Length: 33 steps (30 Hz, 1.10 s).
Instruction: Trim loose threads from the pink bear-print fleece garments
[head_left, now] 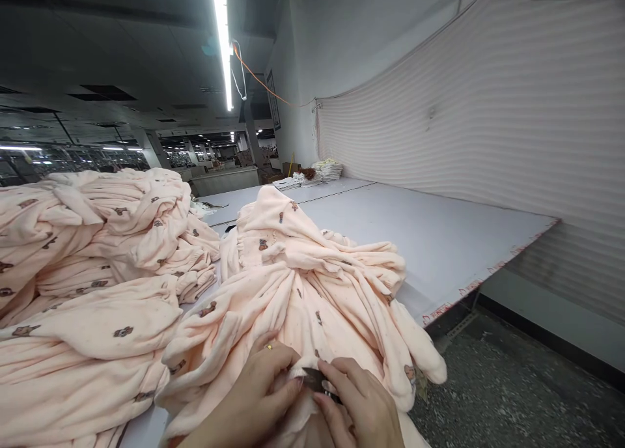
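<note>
A pale pink plush garment (pixel 317 285) with small brown bear prints lies bunched on the table in front of me. At its near side, my left hand (pixel 261 386) pinches a fold of the cloth between thumb and fingers; a gold-coloured ring is on one finger. My right hand (pixel 359 399) holds small dark thread snips (pixel 318 381), their blades pointing left at the pinched cloth beside my left thumb. The handle of the snips is mostly hidden by my right fingers.
A big heap of the same printed garments (pixel 97 266) fills the left. The pale tabletop (pixel 390 220) reaches back to stacked white papers or cloths (pixel 325 170). A striped curtain (pixel 469 103) hangs on the right, above dark speckled floor (pixel 493 383). A tube light (pixel 222 38) hangs overhead.
</note>
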Available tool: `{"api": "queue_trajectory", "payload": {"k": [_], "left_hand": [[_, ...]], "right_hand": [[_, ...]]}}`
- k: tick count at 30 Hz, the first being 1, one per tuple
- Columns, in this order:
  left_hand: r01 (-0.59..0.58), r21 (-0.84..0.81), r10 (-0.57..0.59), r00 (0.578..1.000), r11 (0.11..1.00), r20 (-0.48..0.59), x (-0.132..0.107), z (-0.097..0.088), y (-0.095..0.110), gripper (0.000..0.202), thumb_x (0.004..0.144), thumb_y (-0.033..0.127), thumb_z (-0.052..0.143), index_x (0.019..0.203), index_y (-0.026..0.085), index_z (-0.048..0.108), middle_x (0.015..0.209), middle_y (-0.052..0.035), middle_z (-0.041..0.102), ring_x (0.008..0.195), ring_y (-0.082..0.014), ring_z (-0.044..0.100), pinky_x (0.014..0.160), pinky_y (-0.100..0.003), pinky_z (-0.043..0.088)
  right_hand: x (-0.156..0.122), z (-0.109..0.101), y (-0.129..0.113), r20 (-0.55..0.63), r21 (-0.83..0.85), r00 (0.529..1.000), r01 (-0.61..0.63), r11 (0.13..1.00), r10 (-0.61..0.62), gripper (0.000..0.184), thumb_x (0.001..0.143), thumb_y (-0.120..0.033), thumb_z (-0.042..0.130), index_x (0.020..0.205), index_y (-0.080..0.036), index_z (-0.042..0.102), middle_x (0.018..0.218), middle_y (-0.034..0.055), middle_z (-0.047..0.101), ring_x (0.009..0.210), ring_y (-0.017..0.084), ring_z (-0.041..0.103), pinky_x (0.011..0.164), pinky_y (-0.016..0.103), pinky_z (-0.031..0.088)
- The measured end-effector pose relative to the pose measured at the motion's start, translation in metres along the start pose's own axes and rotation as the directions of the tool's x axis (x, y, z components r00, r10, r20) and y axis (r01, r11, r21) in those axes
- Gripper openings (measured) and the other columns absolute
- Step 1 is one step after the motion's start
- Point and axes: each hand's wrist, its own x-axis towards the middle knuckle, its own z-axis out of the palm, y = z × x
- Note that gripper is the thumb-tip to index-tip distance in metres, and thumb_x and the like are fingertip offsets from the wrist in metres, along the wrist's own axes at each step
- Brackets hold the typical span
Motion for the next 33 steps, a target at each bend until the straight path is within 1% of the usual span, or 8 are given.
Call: {"api": "queue_trajectory", "payload": {"k": [4, 8, 12, 15, 23, 28, 31, 33], "left_hand": [[0.028, -0.041, -0.028, 1.0, 0.999, 0.0, 0.0, -0.001, 0.004, 0.016, 0.08, 0.021, 0.048, 0.067, 0.021, 0.04, 0.069, 0.006, 0.046, 0.078, -0.0159, 0.049, 0.107, -0.039, 0.022], [0.072, -0.181, -0.067, 0.997, 0.981, 0.032, 0.0, -0.006, -0.002, 0.013, 0.082, 0.026, 0.049, 0.07, 0.021, 0.05, 0.078, 0.0031, 0.053, 0.088, -0.018, 0.05, 0.103, -0.036, 0.028], [0.172, -0.443, -0.124, 0.983, 0.88, 0.136, 0.0, -0.013, -0.013, 0.018, 0.082, 0.035, 0.054, 0.086, 0.02, 0.061, 0.099, -0.0027, 0.055, 0.106, -0.0217, 0.047, 0.097, -0.033, 0.035], [0.229, -0.555, -0.123, 0.967, 0.8, 0.221, 0.002, -0.018, -0.014, 0.021, 0.079, 0.034, 0.056, 0.09, 0.017, 0.063, 0.098, -0.0042, 0.053, 0.101, -0.0223, 0.05, 0.093, -0.034, 0.038], [0.186, -0.491, -0.097, 0.975, 0.851, 0.202, 0.003, -0.022, -0.005, 0.01, 0.078, 0.027, 0.053, 0.076, 0.02, 0.059, 0.084, 0.0001, 0.05, 0.097, -0.0201, 0.049, 0.09, -0.033, 0.039], [0.209, -0.539, -0.111, 0.972, 0.816, 0.209, 0.002, -0.02, -0.009, 0.012, 0.078, 0.025, 0.053, 0.082, 0.019, 0.063, 0.091, -0.0013, 0.051, 0.095, -0.0182, 0.05, 0.086, -0.03, 0.041], [0.193, -0.521, -0.107, 0.976, 0.831, 0.191, 0.003, -0.02, -0.012, 0.008, 0.079, 0.024, 0.054, 0.076, 0.019, 0.06, 0.088, 0.0, 0.05, 0.091, -0.0164, 0.05, 0.084, -0.027, 0.041], [0.183, -0.534, -0.083, 0.975, 0.826, 0.206, 0.004, -0.021, -0.012, 0.007, 0.078, 0.024, 0.055, 0.075, 0.019, 0.058, 0.085, 0.0011, 0.049, 0.087, -0.0154, 0.05, 0.08, -0.025, 0.041]], "right_hand": [[0.008, 0.003, -0.005, 0.003, 0.01, 1.0, -0.001, 1.0, 0.001, 0.025, 0.089, -0.02, 0.051, 0.113, -0.02, 0.061, 0.091, 0.0069, 0.067, 0.074, 0.019, 0.065, 0.063, 0.027, 0.051], [0.01, 0.001, -0.007, -0.062, 0.075, 0.993, -0.098, 0.992, 0.102, 0.023, 0.091, -0.023, 0.048, 0.109, -0.023, 0.063, 0.09, 0.0062, 0.066, 0.073, 0.019, 0.064, 0.063, 0.026, 0.05], [0.01, 0.0, -0.003, -0.036, 0.177, 0.987, -0.146, 0.973, 0.154, 0.024, 0.09, -0.024, 0.051, 0.111, -0.023, 0.062, 0.095, 0.0062, 0.065, 0.081, 0.019, 0.064, 0.064, 0.024, 0.05], [0.011, 0.0, -0.004, -0.034, 0.13, 0.994, -0.095, 0.987, 0.101, 0.026, 0.089, -0.022, 0.05, 0.113, -0.023, 0.061, 0.097, 0.0066, 0.065, 0.08, 0.02, 0.063, 0.067, 0.027, 0.05], [0.023, -0.006, -0.012, 0.025, 0.075, 0.992, -0.126, 0.989, 0.124, 0.022, 0.091, -0.024, 0.049, 0.104, -0.023, 0.066, 0.09, 0.0063, 0.067, 0.077, 0.019, 0.064, 0.068, 0.027, 0.048], [0.023, -0.015, -0.013, 0.148, 0.157, 0.973, -0.2, 0.967, 0.177, 0.024, 0.088, -0.025, 0.054, 0.109, -0.023, 0.065, 0.097, 0.0056, 0.067, 0.084, 0.019, 0.065, 0.07, 0.024, 0.05], [0.025, -0.016, -0.015, 0.152, 0.179, 0.971, -0.21, 0.961, 0.184, 0.024, 0.089, -0.025, 0.052, 0.109, -0.022, 0.066, 0.097, 0.0062, 0.067, 0.084, 0.02, 0.065, 0.068, 0.025, 0.048], [0.025, -0.014, -0.014, 0.153, 0.24, 0.958, -0.276, 0.931, 0.244, 0.022, 0.091, -0.027, 0.049, 0.102, -0.022, 0.068, 0.094, 0.006, 0.067, 0.085, 0.02, 0.064, 0.069, 0.026, 0.047]]}}
